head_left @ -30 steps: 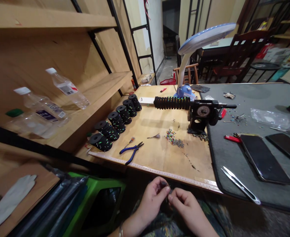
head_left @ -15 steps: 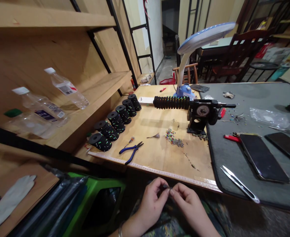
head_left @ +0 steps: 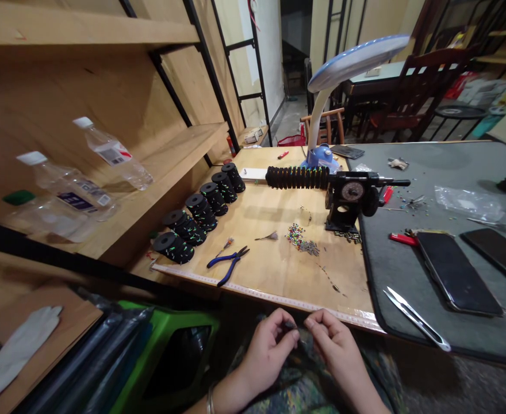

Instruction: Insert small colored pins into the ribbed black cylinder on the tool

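Dark piece (head_left: 290, 325) in left hand (head_left: 271, 349)

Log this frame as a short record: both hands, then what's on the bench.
left hand: pinching a small dark item, too small to identify
right hand: thumb and fingers close together; any held item unclear
hand spacing: fingertips apart
position: in front of wooden table
on wood: blue-handled pliers, multicoloured beads, black spools
machine: black, with round dial
on grey mat: silver snips
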Available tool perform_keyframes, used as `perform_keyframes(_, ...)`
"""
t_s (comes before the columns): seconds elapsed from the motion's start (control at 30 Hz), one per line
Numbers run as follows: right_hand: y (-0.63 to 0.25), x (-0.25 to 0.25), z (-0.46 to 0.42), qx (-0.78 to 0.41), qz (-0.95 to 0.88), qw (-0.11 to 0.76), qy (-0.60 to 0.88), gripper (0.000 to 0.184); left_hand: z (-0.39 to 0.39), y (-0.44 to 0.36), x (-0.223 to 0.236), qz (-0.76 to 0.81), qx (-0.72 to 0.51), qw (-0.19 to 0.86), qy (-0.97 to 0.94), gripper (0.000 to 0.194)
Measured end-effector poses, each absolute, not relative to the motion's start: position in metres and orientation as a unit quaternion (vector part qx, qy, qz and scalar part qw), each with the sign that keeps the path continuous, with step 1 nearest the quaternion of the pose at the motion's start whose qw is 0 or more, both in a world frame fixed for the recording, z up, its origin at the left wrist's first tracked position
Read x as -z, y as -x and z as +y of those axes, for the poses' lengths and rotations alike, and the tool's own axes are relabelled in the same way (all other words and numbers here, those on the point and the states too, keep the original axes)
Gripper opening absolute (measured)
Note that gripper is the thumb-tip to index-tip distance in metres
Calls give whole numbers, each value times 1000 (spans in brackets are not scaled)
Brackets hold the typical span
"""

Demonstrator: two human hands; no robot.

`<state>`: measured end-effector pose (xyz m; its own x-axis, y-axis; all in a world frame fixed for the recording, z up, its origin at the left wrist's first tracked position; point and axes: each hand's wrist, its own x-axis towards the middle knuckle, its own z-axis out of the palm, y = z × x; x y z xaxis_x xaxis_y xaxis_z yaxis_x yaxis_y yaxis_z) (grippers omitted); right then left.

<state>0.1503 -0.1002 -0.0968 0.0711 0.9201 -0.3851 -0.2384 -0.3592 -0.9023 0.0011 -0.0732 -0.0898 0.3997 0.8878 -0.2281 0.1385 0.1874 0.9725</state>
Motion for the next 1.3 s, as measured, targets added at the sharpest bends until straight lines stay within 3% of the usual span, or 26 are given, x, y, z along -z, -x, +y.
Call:
perform_keyframes(0.5,-146,96,-103,-548,-312,522,575,47,-73,-5,86,436,-306,670,-517,20)
perform_keyframes(0.83,-143,100,-104,-509,-330,528,595,45,-73,-7,86,450,-288,683,-497,8)
perform_keyframes(1.13,-144,100,-104,-480,-397,503,600,40,-68,-7,87,471,-308,605,-564,2)
perform_keyframes(1.3,-148,94,-102,-493,-462,463,574,31,-67,-4,86,482,-297,592,-573,9)
